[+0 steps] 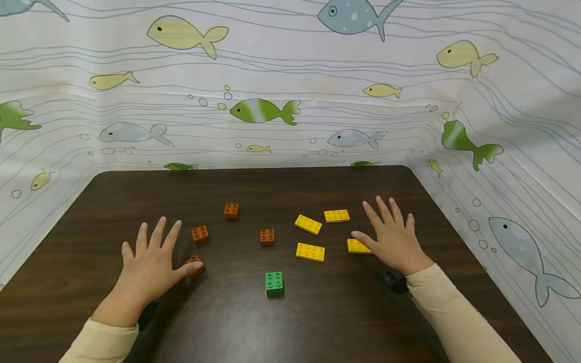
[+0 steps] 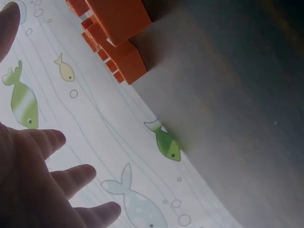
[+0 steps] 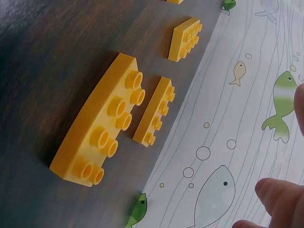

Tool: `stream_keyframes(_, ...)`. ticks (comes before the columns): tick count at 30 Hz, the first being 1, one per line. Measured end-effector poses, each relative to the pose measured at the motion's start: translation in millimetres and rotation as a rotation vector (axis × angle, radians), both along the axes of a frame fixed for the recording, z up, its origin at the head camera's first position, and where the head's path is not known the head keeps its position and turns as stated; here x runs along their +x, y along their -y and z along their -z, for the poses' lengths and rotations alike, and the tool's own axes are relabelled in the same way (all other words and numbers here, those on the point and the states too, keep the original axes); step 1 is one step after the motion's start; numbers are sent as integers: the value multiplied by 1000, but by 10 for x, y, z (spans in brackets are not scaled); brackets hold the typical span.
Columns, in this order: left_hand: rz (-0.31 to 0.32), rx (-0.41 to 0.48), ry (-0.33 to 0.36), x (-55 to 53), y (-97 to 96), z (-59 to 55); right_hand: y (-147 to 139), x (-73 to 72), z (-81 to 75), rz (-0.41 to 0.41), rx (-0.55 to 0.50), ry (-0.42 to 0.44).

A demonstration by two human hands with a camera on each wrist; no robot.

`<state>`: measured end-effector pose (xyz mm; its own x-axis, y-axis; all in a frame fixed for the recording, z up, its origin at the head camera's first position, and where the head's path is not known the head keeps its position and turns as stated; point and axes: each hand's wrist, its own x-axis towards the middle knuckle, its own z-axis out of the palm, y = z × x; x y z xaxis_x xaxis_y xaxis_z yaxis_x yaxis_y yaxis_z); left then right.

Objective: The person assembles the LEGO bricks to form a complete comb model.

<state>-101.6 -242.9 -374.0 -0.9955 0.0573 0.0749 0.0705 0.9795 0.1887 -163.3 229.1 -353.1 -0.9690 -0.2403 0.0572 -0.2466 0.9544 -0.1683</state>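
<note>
My left hand [image 1: 144, 272] is held over the left of the table with fingers spread, holding nothing. Its thumb overlaps an orange brick [image 1: 198, 273] in the head view; the left wrist view shows that thumb apart from the nearest orange brick [image 2: 123, 19]. Three more square orange bricks lie beyond, one of them [image 1: 200, 234] close to the fingers. On the right, my right hand [image 1: 394, 239] is spread too and grips nothing, partly hiding a long yellow brick [image 1: 357, 246]. Several yellow bricks, such as this one [image 1: 310, 252], lie to its left, studs up. A square green brick [image 1: 274, 284] lies between the hands, nearer me.
The dark brown table [image 1: 290, 327] has its far edge against a white fish-print cloth [image 1: 281, 60], which also rises along both sides. A dark wrist device [image 1: 396, 282] shows beneath the right cuff.
</note>
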Motion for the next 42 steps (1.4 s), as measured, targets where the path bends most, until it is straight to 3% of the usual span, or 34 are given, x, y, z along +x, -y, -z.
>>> stream_keyframes(14,7,52,30,6,30,2,99,-18,44,-32,0,-26)
stream_keyframes(31,57,267,71,3,-15,33,400,2,142,-107,-77,-54)
stream_keyframes(42,74,491,208,23,-76,-26,565,76,170,-150,-167,-57)
